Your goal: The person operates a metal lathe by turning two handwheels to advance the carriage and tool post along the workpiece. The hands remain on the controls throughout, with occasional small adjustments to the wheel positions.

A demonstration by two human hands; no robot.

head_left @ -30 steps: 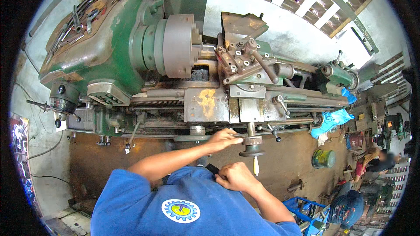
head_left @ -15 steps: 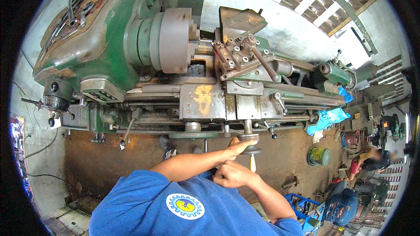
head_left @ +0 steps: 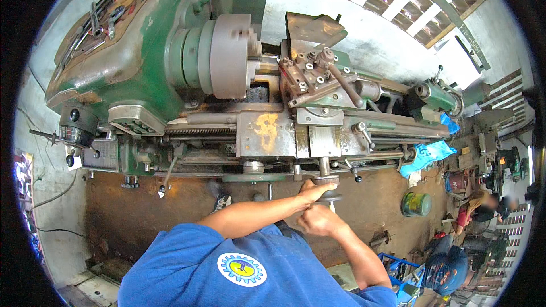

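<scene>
My left hand (head_left: pixel 312 192) is closed round the dial collar (head_left: pixel 326 181) of a small handwheel (head_left: pixel 330 197) on the lathe's carriage (head_left: pixel 265 136). Just below it is my right hand (head_left: pixel 319 219), its fingers curled into a fist and slightly smeared. Beside those knuckles the pale crank handle (head_left: pixel 333 207) of the handwheel partly shows; what lies inside the fist is hidden. Above the carriage stands the tool post (head_left: pixel 311 71) with its long lever. The tool post is close to the big grey chuck (head_left: pixel 230 55).
Several wrenches (head_left: pixel 96 23) lie on the green headstock (head_left: pixel 136 51). The tailstock (head_left: pixel 435 99) is at the bed's far right, near a blue cloth (head_left: pixel 427 154). On the floor stand a green bucket (head_left: pixel 416 204) and a blue tool rack (head_left: pixel 398 267). People (head_left: pixel 449 267) are at the right.
My right hand has moved up and to the right, toward the handwheel. The crank handle, seen in full before, now shows only in part. My left hand stays on the collar.
</scene>
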